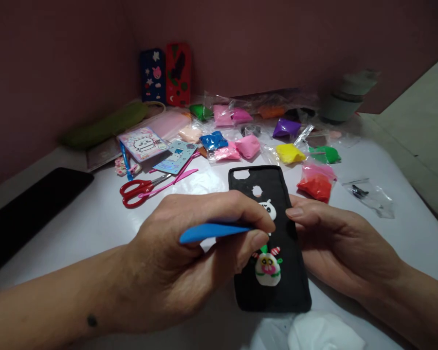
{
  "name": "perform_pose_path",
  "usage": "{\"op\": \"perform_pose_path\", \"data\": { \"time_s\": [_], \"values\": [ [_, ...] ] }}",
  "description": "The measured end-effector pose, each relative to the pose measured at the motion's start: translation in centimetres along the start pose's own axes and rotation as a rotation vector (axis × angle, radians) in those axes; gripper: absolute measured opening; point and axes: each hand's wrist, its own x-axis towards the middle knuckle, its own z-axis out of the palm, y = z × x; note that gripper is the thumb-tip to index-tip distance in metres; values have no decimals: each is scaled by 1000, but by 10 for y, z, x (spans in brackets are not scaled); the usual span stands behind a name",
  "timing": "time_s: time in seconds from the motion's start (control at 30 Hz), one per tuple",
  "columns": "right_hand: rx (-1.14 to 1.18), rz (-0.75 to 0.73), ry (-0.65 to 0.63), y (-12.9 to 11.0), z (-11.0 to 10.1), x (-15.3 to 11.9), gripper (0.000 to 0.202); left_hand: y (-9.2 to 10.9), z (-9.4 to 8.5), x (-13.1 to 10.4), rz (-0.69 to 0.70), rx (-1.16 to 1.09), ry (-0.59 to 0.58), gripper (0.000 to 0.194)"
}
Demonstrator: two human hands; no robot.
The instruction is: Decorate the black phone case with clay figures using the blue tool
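Observation:
A black phone case (292, 272) lies under my hands, with camera holes at its far end. On it sit a white clay figure with a pink snout, green bits and striped horns (267, 270), and a white clay face (268, 209) partly covered by my fingers. My left hand (204, 243) pinches a blue clay-modelling tool (215, 232) over the middle of the case; the tool's working tip is hidden behind the fingers. My right hand (336, 238) holds the case by its right edge, thumb on top.
Red-handled scissors (136, 192) and a pink tool (175, 182) lie left of the case. Several bags of coloured clay, such as yellow (290, 153) and red (316, 187), spread behind. Decorated blue (152, 87) and red (178, 92) cases lean on the wall. White clay (323, 333) lies in front.

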Motion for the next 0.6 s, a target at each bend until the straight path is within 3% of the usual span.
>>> {"op": "perform_pose_path", "data": {
  "time_s": [0.23,0.6],
  "values": [
    [58,11,-92,1,4,3,19,0,4,0,-14,-81,-56,18],
    [115,33,-133,5,5,3,30,-5,5,-2,0,-9,-55,12]
  ]
}}
